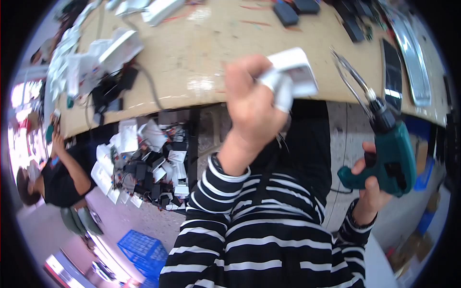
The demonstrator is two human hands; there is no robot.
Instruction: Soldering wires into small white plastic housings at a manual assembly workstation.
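My left hand (254,103) is closed around a white plastic casing (305,72), held above the near edge of the table. White covering, perhaps finger cots, shows on some of its fingertips, and motion blurs the hand a little. My right hand (372,187) grips the handle of a green soldering gun (398,153), with a finger by its trigger. The gun's two long metal prongs point up and to the left, meeting at a tip over the table, apart from the casing.
The tan table (192,53) carries white casings (120,48) and black parts at left, black blocks (285,14) at the far side and a metal tray (413,62) at right. A heap of casings and electronics (149,168) lies below left. Another person (67,177) works at far left.
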